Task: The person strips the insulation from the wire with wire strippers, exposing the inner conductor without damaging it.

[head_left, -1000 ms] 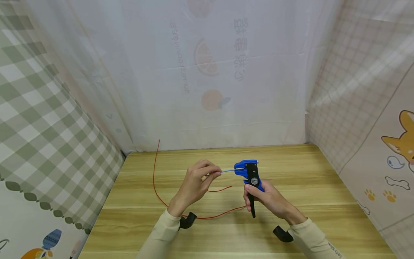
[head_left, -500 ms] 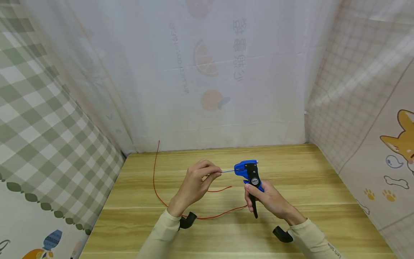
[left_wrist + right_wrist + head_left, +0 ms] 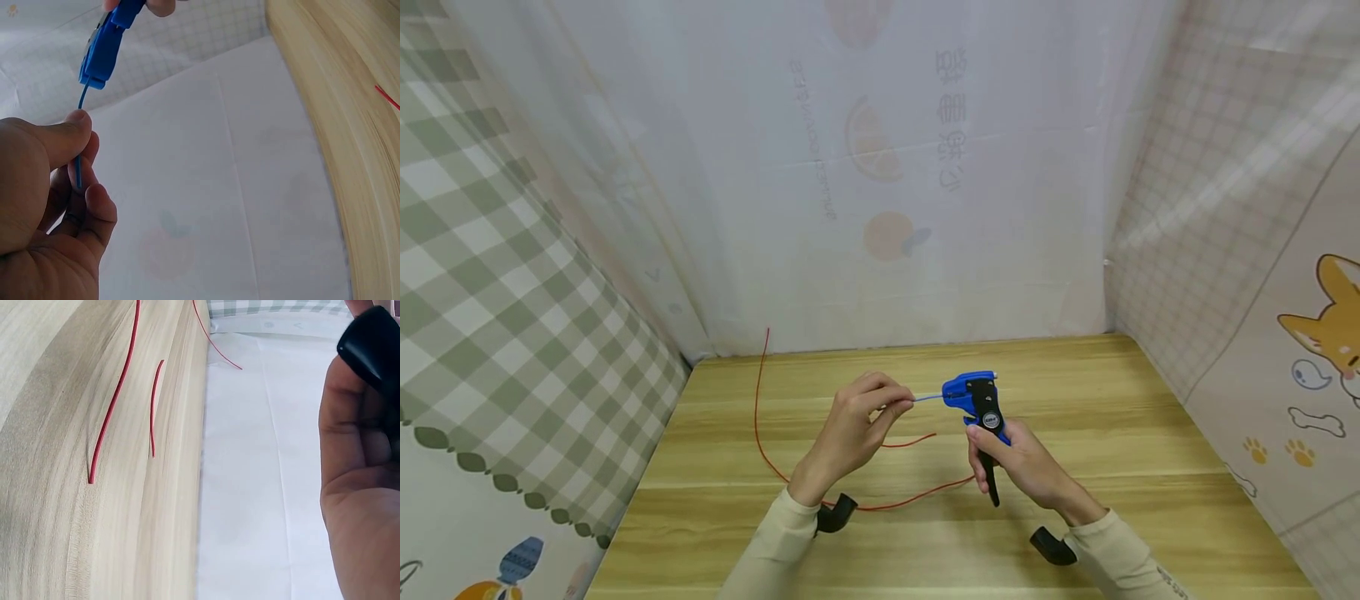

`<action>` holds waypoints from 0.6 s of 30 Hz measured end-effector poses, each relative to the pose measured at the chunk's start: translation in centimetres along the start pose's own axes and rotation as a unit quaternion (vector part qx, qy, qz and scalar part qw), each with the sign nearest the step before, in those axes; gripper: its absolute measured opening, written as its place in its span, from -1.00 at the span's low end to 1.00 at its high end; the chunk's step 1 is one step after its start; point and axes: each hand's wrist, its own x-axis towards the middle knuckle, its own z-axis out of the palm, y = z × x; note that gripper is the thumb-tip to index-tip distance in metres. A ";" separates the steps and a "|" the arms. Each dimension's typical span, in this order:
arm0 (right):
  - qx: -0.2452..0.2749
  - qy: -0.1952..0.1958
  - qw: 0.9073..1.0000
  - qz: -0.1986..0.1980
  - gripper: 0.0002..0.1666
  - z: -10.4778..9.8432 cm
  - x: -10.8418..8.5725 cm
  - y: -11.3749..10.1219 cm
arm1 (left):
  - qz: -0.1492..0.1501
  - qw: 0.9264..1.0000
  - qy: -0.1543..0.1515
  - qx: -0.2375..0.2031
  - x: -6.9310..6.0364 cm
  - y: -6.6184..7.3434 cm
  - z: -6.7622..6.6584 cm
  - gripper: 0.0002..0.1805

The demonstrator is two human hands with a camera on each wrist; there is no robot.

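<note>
"At the fingertips?"
"One blue wire [image 3: 928, 397], its end at the nose of the wire stripper [image 3: 981, 398]; left thumb and finger pinch it. Likely light, springy, easily bent; best held near the nose."
"The stripper itself?"
"Blue head, black handle; right fingers curled round the grip. Probably rigid, weightier than wire; best held low on the handles."
"Poses?"
"Left hand [image 3: 856, 421] left of the stripper, level with its nose; right hand [image 3: 1026, 462] below its head, nose pointing left."
"Outlying?"
"Short red wire [image 3: 910, 442], long red wire [image 3: 757, 417], both left of the stripper."

Blue-and-black tool [image 3: 982, 395], blue wire [image 3: 82, 98]
</note>
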 end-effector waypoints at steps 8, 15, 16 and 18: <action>0.001 0.023 1.000 -0.015 -0.46 0.5 0.0 -0.5 | -0.004 1.000 -0.003 -0.002 0.2 0.0 0.1 -0.93; -0.054 0.076 0.996 0.006 -0.48 1.3 -0.1 -0.4 | -0.005 1.000 -0.002 -0.006 0.1 0.1 0.3 -0.94; -0.060 0.081 0.995 0.009 -0.49 1.3 -0.1 -0.4 | -0.006 1.000 -0.001 -0.007 0.1 0.0 0.3 -0.94; -0.065 0.086 0.994 0.010 -0.51 1.4 -0.1 -0.3 | -0.008 1.000 0.000 -0.010 0.0 0.0 0.4 -0.94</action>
